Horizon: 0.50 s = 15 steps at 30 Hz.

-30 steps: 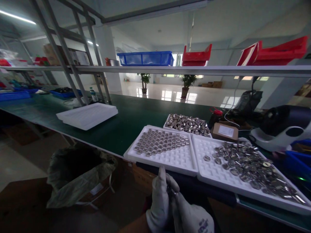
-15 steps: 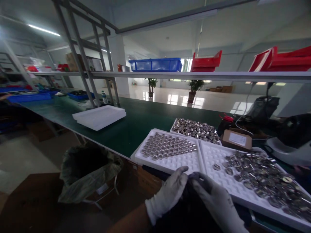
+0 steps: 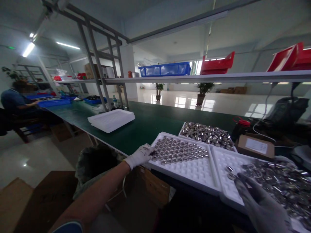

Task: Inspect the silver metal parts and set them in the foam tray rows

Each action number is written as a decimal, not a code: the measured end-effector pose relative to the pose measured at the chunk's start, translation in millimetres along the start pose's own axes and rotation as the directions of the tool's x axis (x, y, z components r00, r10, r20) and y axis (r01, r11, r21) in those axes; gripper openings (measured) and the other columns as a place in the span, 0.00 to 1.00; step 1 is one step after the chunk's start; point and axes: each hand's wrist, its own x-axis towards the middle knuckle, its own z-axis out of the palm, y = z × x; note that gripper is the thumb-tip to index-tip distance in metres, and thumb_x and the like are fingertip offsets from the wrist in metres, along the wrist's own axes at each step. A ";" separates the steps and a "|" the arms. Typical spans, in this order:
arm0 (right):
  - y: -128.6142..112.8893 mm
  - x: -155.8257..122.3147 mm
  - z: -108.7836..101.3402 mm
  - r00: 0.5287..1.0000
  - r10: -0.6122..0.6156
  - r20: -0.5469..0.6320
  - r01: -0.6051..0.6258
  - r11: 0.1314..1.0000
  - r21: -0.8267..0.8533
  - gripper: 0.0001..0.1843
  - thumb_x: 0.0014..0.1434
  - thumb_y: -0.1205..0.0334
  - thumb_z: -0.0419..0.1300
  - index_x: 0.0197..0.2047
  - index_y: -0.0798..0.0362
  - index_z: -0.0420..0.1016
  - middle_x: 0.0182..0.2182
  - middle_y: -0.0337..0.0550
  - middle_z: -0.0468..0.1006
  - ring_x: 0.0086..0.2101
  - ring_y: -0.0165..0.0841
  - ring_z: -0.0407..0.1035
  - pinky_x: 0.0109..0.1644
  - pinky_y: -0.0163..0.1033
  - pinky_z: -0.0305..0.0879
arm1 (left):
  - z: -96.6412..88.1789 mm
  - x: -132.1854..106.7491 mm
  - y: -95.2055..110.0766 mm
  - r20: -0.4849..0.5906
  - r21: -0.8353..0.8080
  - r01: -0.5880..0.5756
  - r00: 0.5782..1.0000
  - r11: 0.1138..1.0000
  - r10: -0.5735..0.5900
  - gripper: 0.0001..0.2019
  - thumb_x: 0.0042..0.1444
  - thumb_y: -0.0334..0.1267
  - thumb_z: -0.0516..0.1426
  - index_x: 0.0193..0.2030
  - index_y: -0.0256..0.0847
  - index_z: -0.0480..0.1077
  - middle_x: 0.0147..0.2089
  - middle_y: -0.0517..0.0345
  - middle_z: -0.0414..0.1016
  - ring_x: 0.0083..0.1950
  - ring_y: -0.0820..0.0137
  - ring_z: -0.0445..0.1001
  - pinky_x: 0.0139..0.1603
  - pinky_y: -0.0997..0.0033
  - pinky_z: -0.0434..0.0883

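My left hand [image 3: 141, 156], in a white glove with dark fingertips, is at the left edge of a white moulded tray [image 3: 194, 176]. Its fingers are bent together among rows of small shiny metal cylinders [image 3: 181, 150]; whatever they pinch is hidden. My right hand [image 3: 261, 202], gloved in grey, reaches over a second white tray [image 3: 227, 194], fingers stretched out and slightly apart. Their tips are beside a couple of loose metal pieces [image 3: 230, 173], at the left of a big heap of similar pieces [image 3: 279, 181]. No piece shows in that hand.
Behind stands another tray of heaped metal cylinders [image 3: 207, 134], next to a cardboard box [image 3: 255, 145]. Stacked white trays [image 3: 111, 119] lie on the green table [image 3: 145, 116]. A lined bin [image 3: 94, 165] stands below its edge. A person [image 3: 18, 100] sits far left.
My hands, together before the trays earlier, have parted: the left went to the arranged cylinders' left edge, the right to the loose pieces. The view has turned left, bringing the seated person in.
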 end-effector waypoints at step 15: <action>-32.0 -90.1 28.5 0.826 -0.283 0.488 0.096 0.923 0.372 0.31 0.66 0.37 0.50 0.57 0.48 0.78 0.55 0.45 0.81 0.55 0.36 0.75 0.58 0.29 0.69 | 7.2 -39.0 58.7 -0.069 -0.656 -0.162 0.985 0.737 0.155 0.28 0.63 0.54 0.49 0.61 0.36 0.65 0.50 0.46 0.75 0.27 0.76 0.68 0.27 0.74 0.66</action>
